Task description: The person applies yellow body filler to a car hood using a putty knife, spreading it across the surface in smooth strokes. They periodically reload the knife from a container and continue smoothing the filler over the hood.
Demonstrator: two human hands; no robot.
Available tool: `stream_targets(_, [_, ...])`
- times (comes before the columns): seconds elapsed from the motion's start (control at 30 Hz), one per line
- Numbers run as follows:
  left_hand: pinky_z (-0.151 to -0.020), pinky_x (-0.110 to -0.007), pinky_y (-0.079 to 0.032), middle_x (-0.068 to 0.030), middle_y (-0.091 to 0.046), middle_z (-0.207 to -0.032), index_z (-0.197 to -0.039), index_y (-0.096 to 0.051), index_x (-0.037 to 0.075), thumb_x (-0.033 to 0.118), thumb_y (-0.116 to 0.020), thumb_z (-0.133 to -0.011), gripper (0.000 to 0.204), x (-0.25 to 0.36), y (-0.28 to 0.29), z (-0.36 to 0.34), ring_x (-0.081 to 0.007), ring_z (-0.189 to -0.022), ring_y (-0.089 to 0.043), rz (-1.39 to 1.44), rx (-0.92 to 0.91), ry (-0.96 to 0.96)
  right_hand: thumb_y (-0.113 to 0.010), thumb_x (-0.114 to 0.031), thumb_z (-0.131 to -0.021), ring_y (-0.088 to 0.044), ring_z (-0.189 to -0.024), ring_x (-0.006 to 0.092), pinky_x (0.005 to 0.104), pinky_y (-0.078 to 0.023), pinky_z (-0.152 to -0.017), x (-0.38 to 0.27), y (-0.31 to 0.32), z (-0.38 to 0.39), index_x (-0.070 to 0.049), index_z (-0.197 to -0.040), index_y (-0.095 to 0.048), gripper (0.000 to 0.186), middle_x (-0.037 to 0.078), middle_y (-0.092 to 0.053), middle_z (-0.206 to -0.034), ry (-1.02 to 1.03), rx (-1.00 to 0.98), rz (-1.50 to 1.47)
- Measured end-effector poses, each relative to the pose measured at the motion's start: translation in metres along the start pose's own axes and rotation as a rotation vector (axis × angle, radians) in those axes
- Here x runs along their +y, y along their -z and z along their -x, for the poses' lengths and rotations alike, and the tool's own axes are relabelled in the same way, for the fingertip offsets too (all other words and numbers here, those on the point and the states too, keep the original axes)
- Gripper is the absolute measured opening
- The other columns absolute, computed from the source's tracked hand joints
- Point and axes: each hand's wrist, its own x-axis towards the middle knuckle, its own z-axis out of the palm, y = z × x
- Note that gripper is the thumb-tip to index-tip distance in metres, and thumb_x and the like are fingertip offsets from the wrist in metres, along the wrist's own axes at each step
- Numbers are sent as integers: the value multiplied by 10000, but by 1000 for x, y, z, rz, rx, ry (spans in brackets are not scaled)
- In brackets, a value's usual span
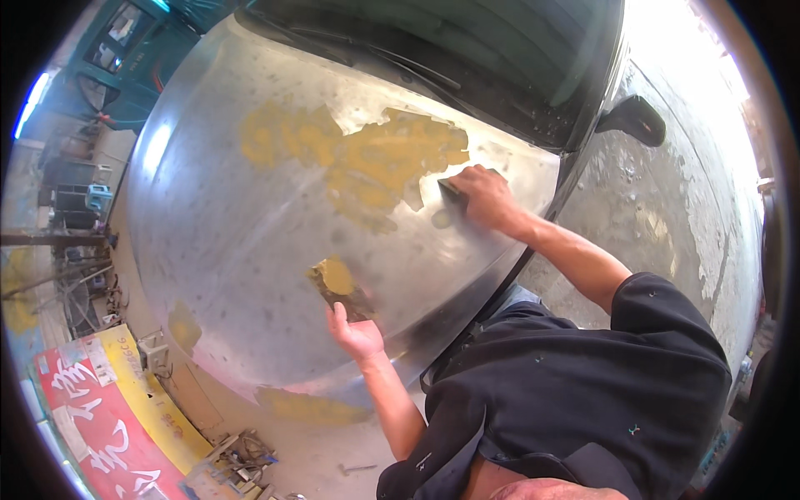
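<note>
A bare-metal car hood (250, 225) spreads out before me, with a broad, uneven patch of yellow body filler (387, 158) toward its windshield side. My right hand (490, 198) grips a dark flat spreader (451, 192) against the hood, at the patch's lower right. Just below that hand is a small round yellowish spot (441, 219). Over the nearer part of the hood, my left hand (358, 337) holds a flat mixing board (356, 307) by its near end. A lump of yellow filler (336, 275) lies on the board's far end.
The dark windshield (517, 58) with its wipers (417, 68) borders the hood at the top. A side mirror (637, 122) juts out at right beside a grey, sanded panel (642, 225). Teal vehicle (125, 62) at upper left; red-and-yellow panel (108, 417) and scrap parts (242, 458) at lower left.
</note>
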Motion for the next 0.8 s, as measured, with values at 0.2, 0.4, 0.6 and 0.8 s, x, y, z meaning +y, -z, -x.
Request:
stream_targets(0.2, [-1024, -416, -557, -127, -694, -1328, -1401, -615, -10, 161, -557, -1061, 385, -9, -25, 43, -255, -1178, -680, 6, -70, 34, -601, -41, -833, -654, -1148, 340, 482, -543, -947, 31, -7, -39, -108, -1193, -767, 402, 96, -717, -1132, -168, 108, 108])
stream_targets(0.4, [-1016, -308, -503, -84, -723, -1259, -1356, -648, -50, 104, -579, -1080, 324, -18, -47, 70, -156, -1169, -652, -115, -50, -18, -627, 24, -787, -699, -1106, 334, 453, -570, -929, -31, 8, 10, -117, -1178, -800, 450, 91, -750, -1196, 33, -140, -163])
stream_targets(0.6, [-1051, -291, -467, -71, -700, -1308, -1418, -620, -61, 162, -554, -1114, 383, -11, -78, 102, -132, -1163, -620, -292, -113, -45, -638, 175, -676, -737, -1031, 350, 415, -624, -827, -107, 75, 52, -83, -1165, -802, 577, 125, -752, -1145, 567, 263, -490])
stream_targets(0.8, [-989, -284, -490, -61, -702, -1261, -1369, -637, -58, 170, -545, -1122, 349, -15, -94, 119, -124, -1114, -606, -384, -165, -81, -682, 91, -626, -707, -1127, 336, 456, -607, -938, -100, 73, 68, -73, -1161, -778, 568, 110, -723, -1191, 693, 148, -459])
